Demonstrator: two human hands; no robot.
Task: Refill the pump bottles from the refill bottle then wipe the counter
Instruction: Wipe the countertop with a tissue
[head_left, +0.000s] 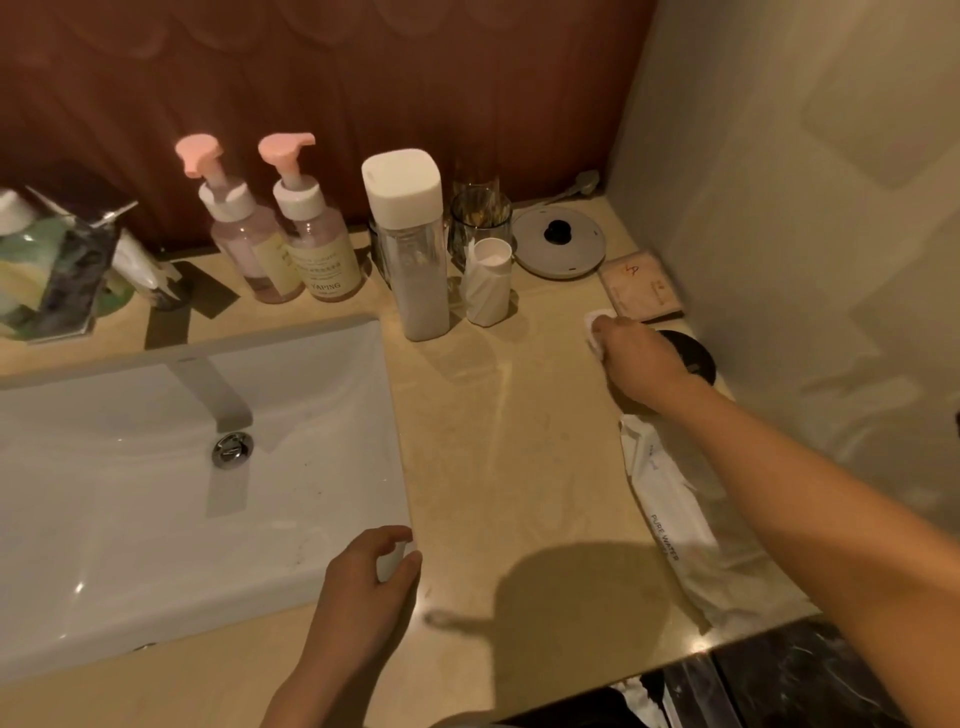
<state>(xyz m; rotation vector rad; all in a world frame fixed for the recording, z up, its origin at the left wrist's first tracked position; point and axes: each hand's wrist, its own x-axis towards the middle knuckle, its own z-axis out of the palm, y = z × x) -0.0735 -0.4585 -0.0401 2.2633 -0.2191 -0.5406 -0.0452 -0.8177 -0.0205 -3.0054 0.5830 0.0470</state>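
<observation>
A: Right hand, what's the grip?
B: Fingers bunched tight on a white wipe, pressed down on the counter. Only a scrap of the wipe shows past the fingertips.
A: Left hand?
B: It's curled over the corner rim of the sink, thumb above and fingers below. It's holding nothing loose, so I'd guess it's bracing.
A: Task stuff?
B: The pump bottles stand well left of the wipe grip against the back wall, with their pumps on. The refill bottle stands between them and the grip, capped and upright. It looks like the pouring is over and this is the wipe stage.
A: Risks?
B: There are a few.
- A sachet lies just beyond the wipe. I can't tell if they touch. A push outward would shove it into the wall.
- A black disc sits right behind the wrist and would be easy to drag along.
- On a sweep left of the grip, the small white bottle comes first, then the refill bottle. Both are tall and narrow, so a knuckle knock would likely tip them.
- The forearm hangs over the wipes pack, which lies near the front edge. A low pull-back could slide it off.
</observation>
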